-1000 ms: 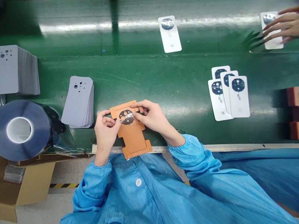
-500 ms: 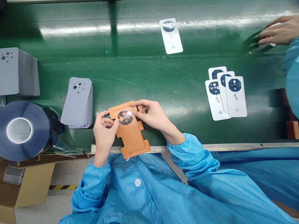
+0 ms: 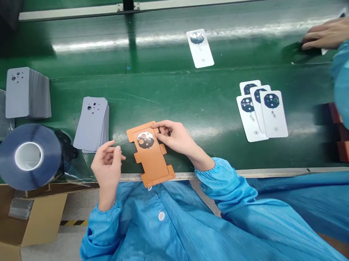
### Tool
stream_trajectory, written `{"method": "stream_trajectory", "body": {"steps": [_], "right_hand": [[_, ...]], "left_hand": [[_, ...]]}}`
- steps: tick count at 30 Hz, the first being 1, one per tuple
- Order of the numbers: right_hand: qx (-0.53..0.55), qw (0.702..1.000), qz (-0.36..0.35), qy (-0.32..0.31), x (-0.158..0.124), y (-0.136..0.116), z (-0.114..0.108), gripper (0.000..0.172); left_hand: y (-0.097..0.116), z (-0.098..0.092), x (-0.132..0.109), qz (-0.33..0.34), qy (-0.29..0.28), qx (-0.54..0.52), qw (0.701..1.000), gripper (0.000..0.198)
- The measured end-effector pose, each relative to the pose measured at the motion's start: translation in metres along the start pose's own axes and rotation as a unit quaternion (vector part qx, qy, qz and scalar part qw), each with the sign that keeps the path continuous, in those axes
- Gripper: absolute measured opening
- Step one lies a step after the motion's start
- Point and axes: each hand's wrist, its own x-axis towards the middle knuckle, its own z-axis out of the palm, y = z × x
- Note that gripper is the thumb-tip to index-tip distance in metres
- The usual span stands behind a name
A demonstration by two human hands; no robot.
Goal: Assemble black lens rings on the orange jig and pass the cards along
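An orange jig plate point(image 3: 154, 164) lies at the near edge of the green belt point(image 3: 171, 91). A round dark disc with holes point(image 3: 145, 140) sits in its upper recess. My right hand point(image 3: 177, 139) rests on the jig's right side, its curled fingertips pinched on the disc's right edge. My left hand point(image 3: 106, 162) hovers left of the jig, apart from it, with loosely curled fingers that are spread and hold nothing I can see.
A fanned stack of grey cards point(image 3: 91, 123) lies left of the jig, with a taller stack point(image 3: 24, 92) and a film roll point(image 3: 29, 156) further left. Three overlapping white cards point(image 3: 263, 116) lie right, one card point(image 3: 200, 49) behind. A co-worker's hand point(image 3: 328, 34) is at far right. A cardboard box point(image 3: 1, 228) stands below.
My left hand has let go of the disc and drawn back to the left of the jig. The right hand stays on the disc. The co-worker's hand slid right.
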Motion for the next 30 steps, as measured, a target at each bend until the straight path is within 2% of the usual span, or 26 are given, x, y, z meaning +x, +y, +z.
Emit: {"method": "stream_trajectory", "body": {"steps": [3, 5, 7, 8, 10, 13, 16, 20, 30], "right_hand": [[-0.004, 1.0, -0.021, 0.016, -0.003, -0.002, 0.002, 0.027], [-0.02, 0.997, -0.058, 0.039, -0.006, -0.005, 0.005, 0.019], [-0.038, 0.993, -0.099, 0.052, -0.009, -0.009, 0.01, 0.012], [-0.043, 0.991, -0.115, 0.053, -0.01, -0.012, 0.012, 0.01], [-0.042, 0.989, -0.131, 0.053, -0.012, -0.016, 0.016, 0.008], [-0.037, 0.99, -0.124, 0.062, -0.011, -0.016, 0.018, 0.009], [-0.029, 0.992, -0.099, 0.071, -0.009, -0.009, 0.015, 0.009], [-0.016, 0.994, -0.079, 0.08, -0.007, -0.001, 0.01, 0.01], [-0.004, 0.995, -0.067, 0.08, -0.009, -0.007, 0.008, 0.01]], "left_hand": [[0.017, -0.022, 0.001, 0.063, 0.068, 0.035, 0.995, 0.023], [0.024, -0.034, 0.003, 0.081, 0.106, 0.054, 0.99, 0.02], [0.026, -0.039, 0.004, 0.067, 0.114, 0.065, 0.989, 0.018], [0.024, -0.039, 0.005, 0.05, 0.101, 0.065, 0.992, 0.018], [0.018, -0.031, 0.004, 0.009, 0.048, 0.056, 0.997, 0.02], [0.004, -0.006, 0.004, -0.032, -0.038, 0.053, 0.997, 0.024], [-0.006, 0.018, 0.007, -0.039, -0.079, 0.066, 0.994, 0.026], [-0.009, 0.032, 0.011, -0.043, -0.089, 0.064, 0.993, 0.03], [-0.008, 0.035, 0.013, -0.055, -0.099, 0.087, 0.99, 0.035]]}}
